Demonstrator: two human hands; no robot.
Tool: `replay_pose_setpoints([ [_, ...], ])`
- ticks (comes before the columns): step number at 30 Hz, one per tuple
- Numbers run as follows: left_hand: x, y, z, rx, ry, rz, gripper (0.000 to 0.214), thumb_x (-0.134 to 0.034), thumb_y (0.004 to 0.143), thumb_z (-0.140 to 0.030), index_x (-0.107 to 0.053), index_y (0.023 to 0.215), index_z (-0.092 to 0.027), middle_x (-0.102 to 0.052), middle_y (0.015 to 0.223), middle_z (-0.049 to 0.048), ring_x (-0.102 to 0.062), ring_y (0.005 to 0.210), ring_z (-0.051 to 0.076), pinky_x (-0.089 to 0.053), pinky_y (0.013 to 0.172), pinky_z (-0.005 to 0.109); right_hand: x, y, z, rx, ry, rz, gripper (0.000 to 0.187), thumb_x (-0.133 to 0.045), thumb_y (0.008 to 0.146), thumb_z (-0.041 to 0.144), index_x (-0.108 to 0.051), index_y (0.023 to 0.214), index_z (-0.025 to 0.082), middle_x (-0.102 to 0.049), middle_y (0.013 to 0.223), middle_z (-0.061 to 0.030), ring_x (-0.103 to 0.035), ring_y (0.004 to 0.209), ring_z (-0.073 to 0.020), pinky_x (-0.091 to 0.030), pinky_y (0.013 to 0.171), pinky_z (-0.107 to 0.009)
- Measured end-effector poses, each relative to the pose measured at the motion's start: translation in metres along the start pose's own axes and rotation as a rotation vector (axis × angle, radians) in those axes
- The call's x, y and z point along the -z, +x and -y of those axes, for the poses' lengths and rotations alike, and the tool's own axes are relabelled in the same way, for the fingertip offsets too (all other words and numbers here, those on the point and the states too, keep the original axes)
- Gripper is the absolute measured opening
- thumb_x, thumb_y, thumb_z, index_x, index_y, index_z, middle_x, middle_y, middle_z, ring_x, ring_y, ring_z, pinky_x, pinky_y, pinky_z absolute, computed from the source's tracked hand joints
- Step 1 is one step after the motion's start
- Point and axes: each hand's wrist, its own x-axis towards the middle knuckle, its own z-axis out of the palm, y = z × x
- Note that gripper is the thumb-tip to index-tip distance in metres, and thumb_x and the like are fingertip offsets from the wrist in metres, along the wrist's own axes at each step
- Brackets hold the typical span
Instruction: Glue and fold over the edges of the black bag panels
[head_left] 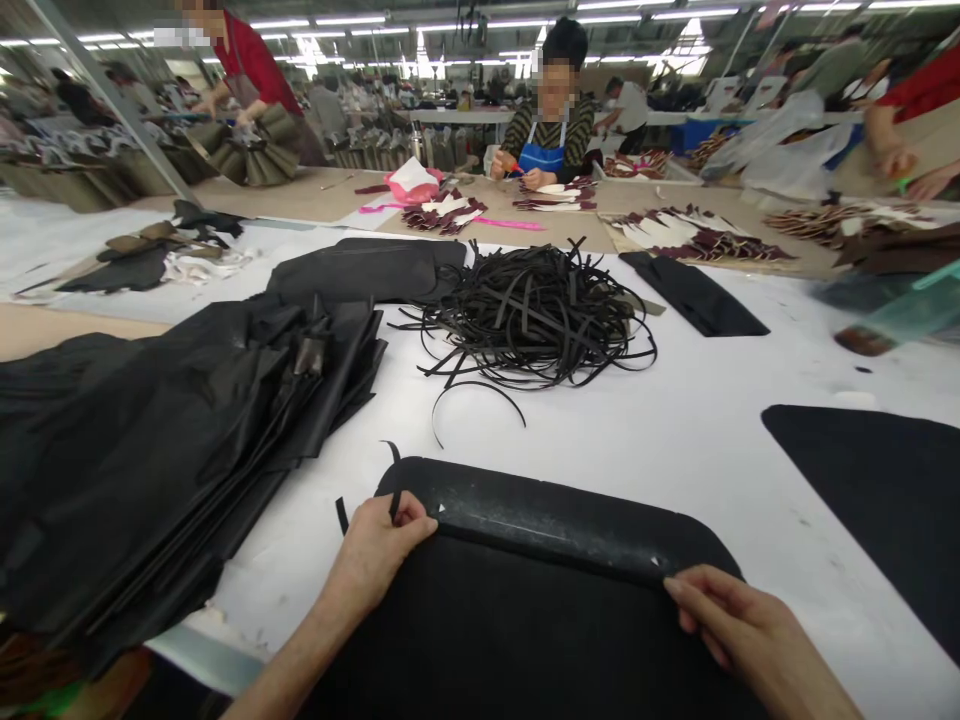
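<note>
A large black fabric panel (pixel 540 640) with rounded far corners lies in front of me. Across its far part runs a smooth, dark band (pixel 525 515) with whitish smudges and two small white triangle marks. My left hand (pixel 386 545) is closed in a pinch at the left end of a thin black strip (pixel 547 563) along the band's near edge. A loose black end pokes up from between its fingers. On the right, my right hand (pixel 724 610) pinches the same edge near the other triangle. Its curled fingers partly hide what lies under them.
A tangled heap of black strips (pixel 540 315) sits beyond the panel. Stacked black sheets (pixel 150 440) fill the left. More black pieces (pixel 885 500) lie at right, near a blurred greenish container (pixel 907 305). Across the table, a person (pixel 551 130) handles small maroon pieces.
</note>
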Motion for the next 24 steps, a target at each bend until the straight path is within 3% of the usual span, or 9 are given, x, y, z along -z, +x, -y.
replay_pose_setpoints([
  [7, -0.005, 0.003, -0.003, -0.045, 0.104, -0.045, 0.017, -0.045, 0.072, -0.031, -0.052, 0.061, -0.020, -0.045, 0.054, -0.0043, -0.044, 0.056, 0.014, -0.030, 0.054, 0.025, -0.003, -0.001, -0.001, 0.034, -0.081, -0.016, 0.042, -0.039, 0.080, 0.059, -0.052, 0.062, 0.023, -0.049, 0.050, 0.0017, -0.046, 0.050, -0.0156, -0.033, 0.052, -0.027],
  [15, -0.008, 0.007, -0.005, -0.030, 0.208, -0.074, 0.016, -0.047, 0.073, -0.030, -0.053, 0.061, -0.020, -0.049, 0.053, -0.0035, -0.047, 0.056, 0.015, -0.032, 0.056, 0.027, -0.005, 0.005, -0.004, -0.003, -0.120, -0.066, 0.042, -0.038, 0.081, 0.059, -0.049, 0.061, 0.023, -0.047, 0.044, 0.0032, -0.045, 0.046, -0.0143, -0.032, 0.050, -0.027],
  [24, -0.005, 0.011, 0.001, -0.050, 0.223, -0.007, 0.017, -0.048, 0.072, -0.032, -0.051, 0.060, -0.020, -0.044, 0.052, -0.0048, -0.045, 0.054, 0.014, -0.031, 0.052, 0.025, -0.006, 0.000, 0.009, 0.008, -0.078, -0.079, 0.037, -0.042, 0.081, 0.053, -0.048, 0.060, 0.023, -0.048, 0.046, 0.0041, -0.045, 0.044, -0.0132, -0.032, 0.048, -0.026],
])
